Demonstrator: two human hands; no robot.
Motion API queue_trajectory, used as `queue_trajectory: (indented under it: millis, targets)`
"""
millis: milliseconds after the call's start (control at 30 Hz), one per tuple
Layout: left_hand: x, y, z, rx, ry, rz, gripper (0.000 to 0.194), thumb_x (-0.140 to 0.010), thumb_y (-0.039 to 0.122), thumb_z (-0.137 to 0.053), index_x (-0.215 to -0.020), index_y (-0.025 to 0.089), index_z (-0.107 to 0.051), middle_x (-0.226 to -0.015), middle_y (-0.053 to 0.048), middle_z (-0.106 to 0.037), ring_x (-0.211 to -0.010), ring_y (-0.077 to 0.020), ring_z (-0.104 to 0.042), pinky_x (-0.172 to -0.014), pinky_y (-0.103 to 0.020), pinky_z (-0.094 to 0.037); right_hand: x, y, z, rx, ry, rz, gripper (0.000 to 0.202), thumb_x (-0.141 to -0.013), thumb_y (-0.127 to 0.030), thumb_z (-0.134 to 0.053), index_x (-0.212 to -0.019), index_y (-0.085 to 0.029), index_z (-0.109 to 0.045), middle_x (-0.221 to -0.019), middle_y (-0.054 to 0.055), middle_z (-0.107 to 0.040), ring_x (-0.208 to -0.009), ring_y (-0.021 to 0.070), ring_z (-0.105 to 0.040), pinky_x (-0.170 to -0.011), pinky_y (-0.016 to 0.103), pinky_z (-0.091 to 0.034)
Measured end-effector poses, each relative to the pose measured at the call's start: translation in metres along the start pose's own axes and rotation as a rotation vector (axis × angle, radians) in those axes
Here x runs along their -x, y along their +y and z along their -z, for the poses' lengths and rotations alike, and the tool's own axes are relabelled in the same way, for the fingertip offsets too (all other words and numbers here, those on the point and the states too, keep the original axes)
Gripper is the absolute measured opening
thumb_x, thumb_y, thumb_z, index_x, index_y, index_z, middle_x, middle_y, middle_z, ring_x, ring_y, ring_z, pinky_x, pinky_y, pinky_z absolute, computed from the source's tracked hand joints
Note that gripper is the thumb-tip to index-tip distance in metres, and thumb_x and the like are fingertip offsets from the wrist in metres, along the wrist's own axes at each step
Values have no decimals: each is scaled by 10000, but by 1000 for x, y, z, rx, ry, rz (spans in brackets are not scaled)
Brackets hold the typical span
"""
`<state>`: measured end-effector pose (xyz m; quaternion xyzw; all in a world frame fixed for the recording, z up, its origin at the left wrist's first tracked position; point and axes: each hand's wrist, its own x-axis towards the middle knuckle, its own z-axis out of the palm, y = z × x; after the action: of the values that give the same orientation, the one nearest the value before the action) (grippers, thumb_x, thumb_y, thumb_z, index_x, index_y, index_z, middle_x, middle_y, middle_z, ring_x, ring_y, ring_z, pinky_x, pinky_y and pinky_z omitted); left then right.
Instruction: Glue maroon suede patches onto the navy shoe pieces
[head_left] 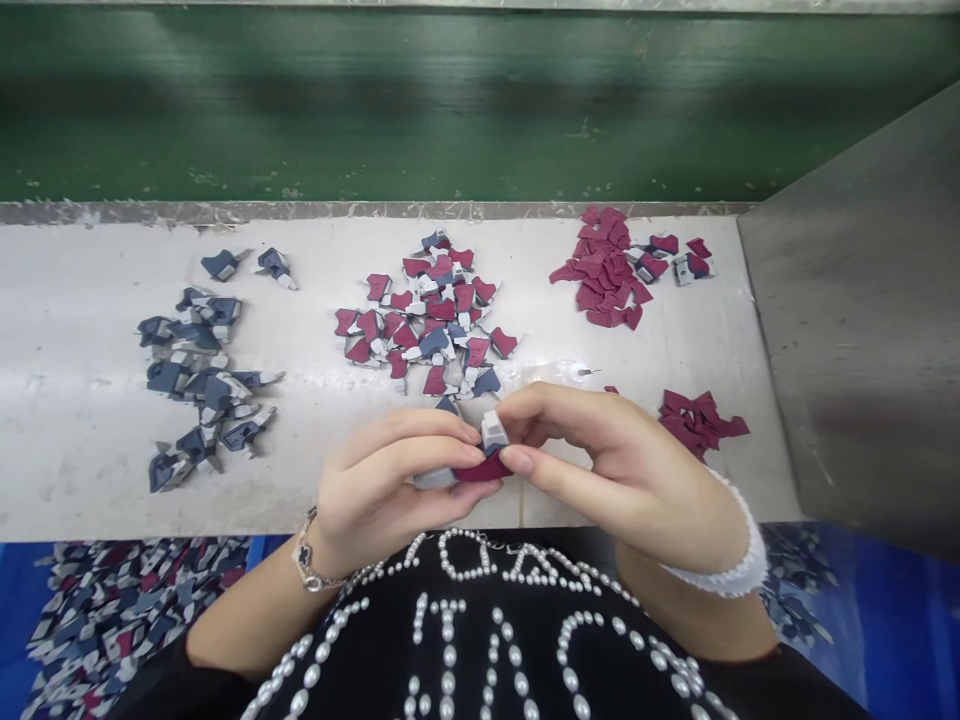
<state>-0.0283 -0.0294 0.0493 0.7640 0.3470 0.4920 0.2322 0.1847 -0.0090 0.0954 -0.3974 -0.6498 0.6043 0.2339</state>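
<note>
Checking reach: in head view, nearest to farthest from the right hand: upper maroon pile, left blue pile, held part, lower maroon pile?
1. Held part, touching right hand
2. Lower maroon pile, right side
3. Upper maroon pile, right, farther back
4. Left blue pile, far left

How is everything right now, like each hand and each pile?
Left hand: pinching the small part
Right hand: pinching it too
Small part: held, maroon face showing
Left pile: spread out, no maroon showing
Middle pile: heaped, many maroon faces showing
Upper maroon pile: loose, heaped
Lower maroon pile: loose, smaller
Blue container, bottom left: holding many parts
</note>
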Motion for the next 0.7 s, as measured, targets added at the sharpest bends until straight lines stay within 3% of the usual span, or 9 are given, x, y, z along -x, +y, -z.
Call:
queue_trajectory:
  millis: [233, 400, 600, 700]
  targets:
    - [1, 0, -2, -26, 5, -13, 265, -768, 118, -843, -979, 147, -686, -935, -40, -753, -824, -120, -735, -758, -206, -656, 1, -4, -4, 156, 56, 30, 75, -998, -193, -546, -936, -195, -588, -856, -20, -631, -819, 125, -626, -753, 261, -503]
    - [3, -3, -1, -5, 28, 28, 294, -766, 112, -839, -1010, 175, -689, -944, -28, -754, -834, -136, -732, -755, -242, -656, 4, -4, -13, 224, 124, 42, 110, -1031, -236, -512, -1059, -194, -609, -920, -18, -661, -834, 116, -622, -766, 252, -493]
    - [12, -5, -6, 186, 106, 210, 345, -744, 51, -832, -1022, 194, -686, -1012, -27, -718, -952, -142, -701, -846, -244, -626, 8, -2, -28, 392, 201, 104, 239, -1030, -181, -481, -1251, -127, -554, -1016, 42, -654, -932, 157, -618, -824, 290, -505]
    - [14, -1, -8, 306, 68, 408, 394, -765, 64, -815, -1095, 211, -657, -1026, -27, -708, -948, -147, -710, -844, -250, -633, 8, -2, -33, 586, 229, 196, 284, -1013, -114, -462, -1271, -80, -576, -1031, 89, -673, -957, 217, -606, -841, 363, -525]
